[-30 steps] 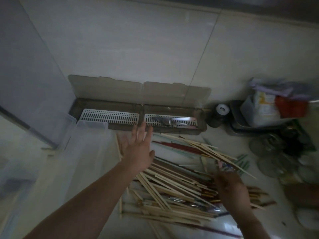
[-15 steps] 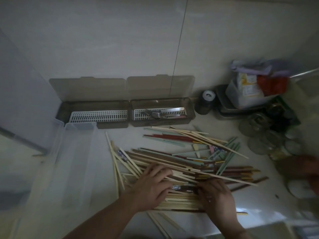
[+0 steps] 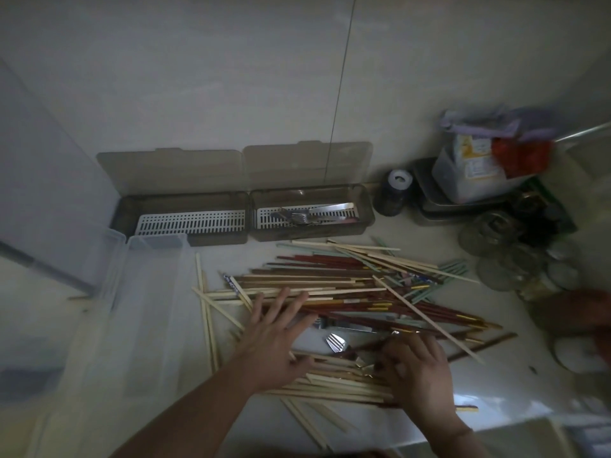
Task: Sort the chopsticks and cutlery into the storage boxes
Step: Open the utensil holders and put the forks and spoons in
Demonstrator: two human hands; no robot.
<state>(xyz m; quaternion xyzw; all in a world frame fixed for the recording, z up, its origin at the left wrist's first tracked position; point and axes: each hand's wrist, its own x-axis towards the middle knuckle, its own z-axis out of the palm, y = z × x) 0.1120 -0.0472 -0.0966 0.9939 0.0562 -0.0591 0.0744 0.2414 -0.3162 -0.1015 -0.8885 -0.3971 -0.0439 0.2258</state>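
Since half a second ago the left hand (image 3: 276, 338) has uncurled and slid up the chopstick pile (image 3: 347, 292), and the bundle that covered the middle has been parted, baring a fork (image 3: 337, 342) on the table (image 3: 515, 385). In the head view the left hand lies released, fingers straight and spread, pressing flat on the pale chopsticks at about 7 o'clock of the pile. The right hand (image 3: 415, 366), at 5 o'clock of the pile, has its fingers curled down onto the chopsticks just beside the fork; whether it grasps anything I cannot tell. The table is pale and glossy under dim light, backed by a tiled wall (image 3: 231, 77). Two smoky storage boxes stand against the wall at 12 o'clock with lids raised: the left box (image 3: 185, 223) shows only its white slotted tray, the right box (image 3: 312, 216) holds cutlery. A clear plastic bin (image 3: 109, 325) fills the table's 9 o'clock side, touching the left box's corner. At 2 to 3 o'clock crowd a dark jar (image 3: 393, 193), a metal tray (image 3: 429, 206) carrying a labelled container (image 3: 469, 170), and glass lids (image 3: 506, 256). The table's near edge runs along 5 o'clock, with bare surface between pile and edge. The container's label print is too blurred to read.
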